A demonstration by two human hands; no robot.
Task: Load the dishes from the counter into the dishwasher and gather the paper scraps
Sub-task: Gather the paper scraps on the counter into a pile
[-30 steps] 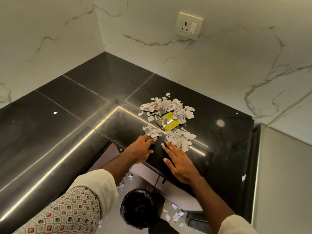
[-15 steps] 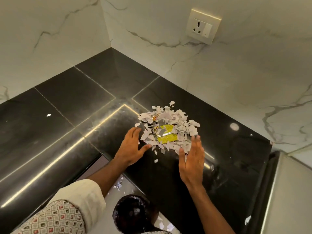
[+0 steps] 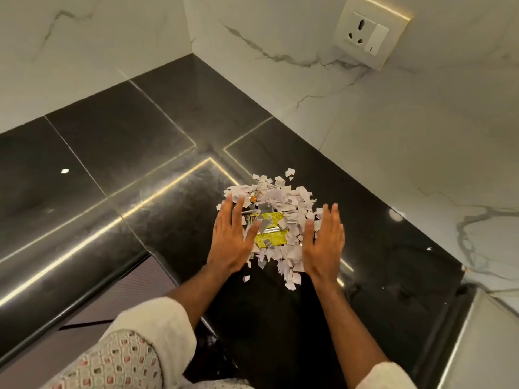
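A heap of small white paper scraps (image 3: 292, 200) lies on the black stone counter (image 3: 146, 141), with a yellow wrapper (image 3: 271, 234) in its middle. My left hand (image 3: 229, 238) presses against the heap's left side, fingers straight. On the heap's right side my right hand (image 3: 323, 242) stands on edge with straight fingers, touching the scraps. Both hands cup the heap between them. A few loose scraps (image 3: 289, 279) trail toward me between the wrists. No dishes and no dishwasher are in view.
White marble walls meet in a corner behind the heap, and a wall socket (image 3: 365, 35) sits at the upper right. The counter's front edge (image 3: 70, 254) runs along the left. A steel surface (image 3: 488, 343) adjoins the counter at the lower right.
Both hands have moved forward and closed in on the heap, squeezing the scraps into a tighter pile. The view has moved closer over the counter.
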